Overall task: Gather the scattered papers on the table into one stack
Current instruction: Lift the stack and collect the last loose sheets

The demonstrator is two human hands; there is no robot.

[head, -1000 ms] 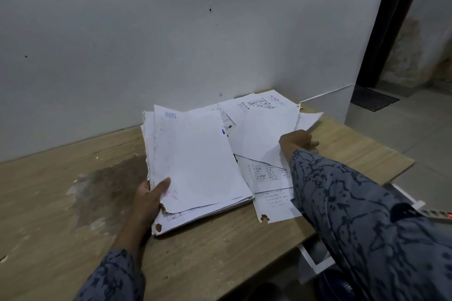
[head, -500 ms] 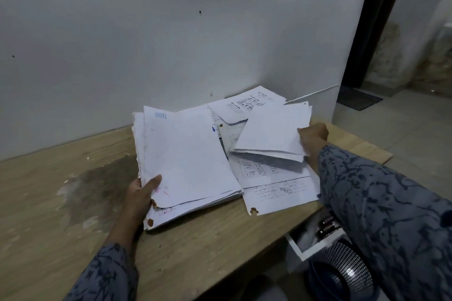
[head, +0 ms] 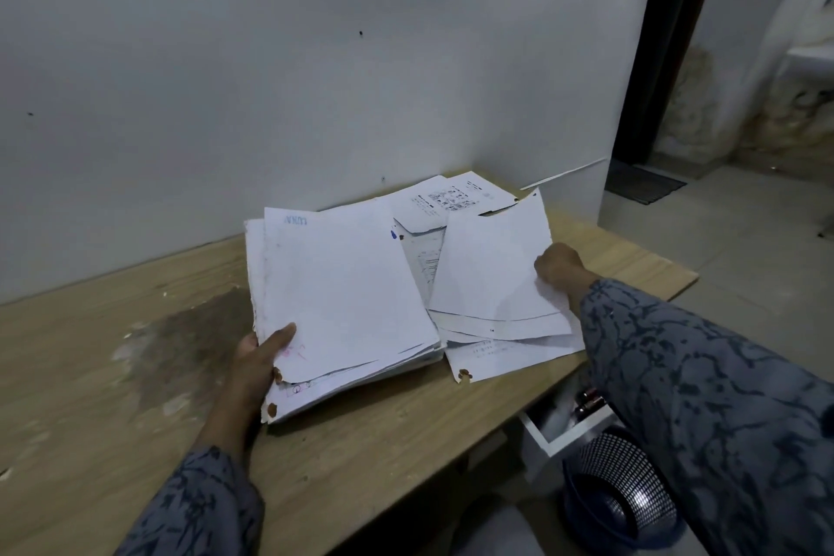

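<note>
Thick white stack [head: 343, 302] on table, loose sheets [head: 492, 280] overlapping at right

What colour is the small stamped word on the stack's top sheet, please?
Blue, at the top sheet's far-left corner, head view.

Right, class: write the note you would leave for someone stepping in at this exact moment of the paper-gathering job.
Left hand: holds the near left corner of the main stack, thumb on top.
Right hand: grips the right edge of a few loose sheets, partly lifted.
Done: most papers sit in the main stack on the table.
Left: lay the gripped sheets on the stack, then add the printed sheets by the wall and the sheet nearest the table edge.
</note>
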